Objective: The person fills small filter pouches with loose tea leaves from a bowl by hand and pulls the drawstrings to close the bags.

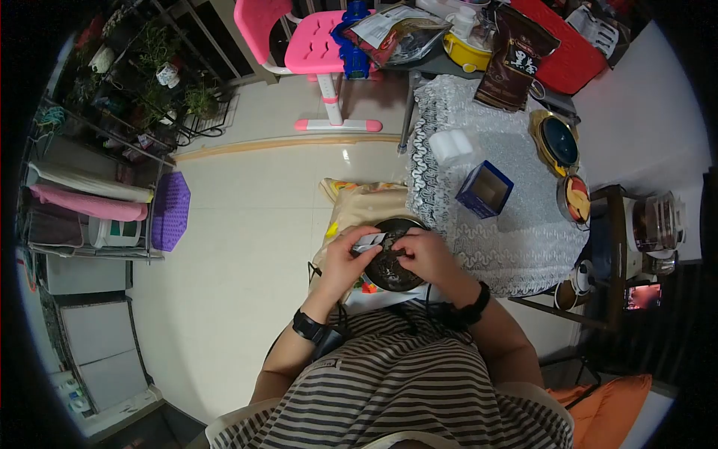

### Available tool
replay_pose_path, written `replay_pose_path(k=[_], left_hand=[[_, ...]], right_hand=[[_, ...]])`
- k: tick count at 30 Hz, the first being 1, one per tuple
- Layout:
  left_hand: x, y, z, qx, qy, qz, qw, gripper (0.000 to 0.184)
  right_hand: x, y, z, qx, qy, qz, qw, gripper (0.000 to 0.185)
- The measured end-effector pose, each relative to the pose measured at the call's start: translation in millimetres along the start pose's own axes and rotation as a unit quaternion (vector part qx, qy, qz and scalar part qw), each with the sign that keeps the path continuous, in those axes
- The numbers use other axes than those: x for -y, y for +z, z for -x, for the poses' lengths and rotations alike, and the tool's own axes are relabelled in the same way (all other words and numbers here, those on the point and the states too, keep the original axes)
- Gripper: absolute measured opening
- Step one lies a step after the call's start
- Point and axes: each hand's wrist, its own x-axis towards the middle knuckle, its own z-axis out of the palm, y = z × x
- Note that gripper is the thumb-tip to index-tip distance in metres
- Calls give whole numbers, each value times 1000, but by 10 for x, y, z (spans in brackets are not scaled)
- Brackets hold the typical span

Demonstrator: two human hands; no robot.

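A round dark pan or bowl (393,278) with dark, glossy contents rests over my lap, on a cream and yellow cloth (359,200). My left hand (348,258) is at its left rim, fingers closed on a small white and grey packet (369,241). Over the bowl's upper right part, my right hand (423,254) has its thumb and fingers pinched together; whatever they hold is too small to name. Both hands are close together, with a narrow gap between their fingertips.
Right of the bowl stands a lace-covered table (516,243) with an open blue box (486,188), a white wrapped bundle (451,147), a brown bag (516,60) and a dark green bowl (559,141). A pink chair (321,45) stands ahead; a purple basket (171,212) is at left.
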Motion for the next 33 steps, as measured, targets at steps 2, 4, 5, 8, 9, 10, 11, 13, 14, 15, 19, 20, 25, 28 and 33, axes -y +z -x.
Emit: replay_pose_path(k=[2,4,5,8,9,10,11,13,14,15,19,20,25,28,33], left_hand=[[-58,7,-9,12,27,-74,997,33],[-46,42,-13,21,26,-62,998,32],[-36,65,-12,28,24,-51,998,32],[11,151,-5,44,13,-38,998,33],[15,176,-6,46,14,-38,998,33],[17,196,-4,50,30,-37,998,33],[18,210,0,53,46,-36,997,33],[16,234,19,56,28,-16,998,33],[17,240,24,59,9,5,998,33],[18,243,29,58,9,4,998,33],[33,250,30,56,13,-6,998,33],[40,251,27,57,24,-15,998,32],[87,282,29,50,7,-2,999,31],[68,280,24,61,8,-2,998,31],[-33,256,20,83,36,-49,995,32]], right_hand=[[75,-131,49,-3,11,-22,1000,25],[283,-325,96,-42,41,-50,997,22],[336,-376,106,-43,41,-50,997,22],[432,-460,139,-68,25,-16,997,22],[459,-458,143,-78,5,9,997,22],[484,-459,144,-87,-16,34,995,22],[506,-465,141,-88,-16,34,995,22],[539,-471,135,-66,-13,67,995,23],[534,-462,131,-66,-14,66,995,23],[521,-447,128,-68,-25,69,995,22],[490,-412,128,-66,-45,52,995,19],[490,-411,132,-66,-44,51,995,19],[489,-440,158,-61,-19,38,997,19],[472,-443,173,-65,-21,49,996,19],[480,-451,160,-60,-35,67,995,18]])
